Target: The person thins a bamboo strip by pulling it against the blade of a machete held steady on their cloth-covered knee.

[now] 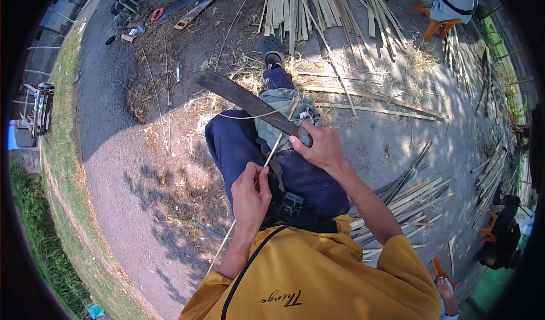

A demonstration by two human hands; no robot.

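Note:
My right hand [321, 145] is wrapped round the handle end of a machete [245, 100]; its broad dark blade points up and to the left across my lap. In my left hand [251, 196], a thin pale strip of bamboo [227, 236] is pinched between thumb and fingers. The strip runs up from beside my left forearm to the blade near the right hand, where the two cross. Whether the edge presses on the strip I cannot tell. Under the blade, a grey-green cloth [275, 128] covers part of my leg. A curled thin shaving [231, 117] lies by the blade.
Long split bamboo strips [304, 11] are heaped ahead, with another pile [417, 198] at my right. Shavings [227, 73] litter the ground round my shoe [272, 49]. Handsaws [198, 11] lie far left. A person sits on an orange stool [443, 25] far right.

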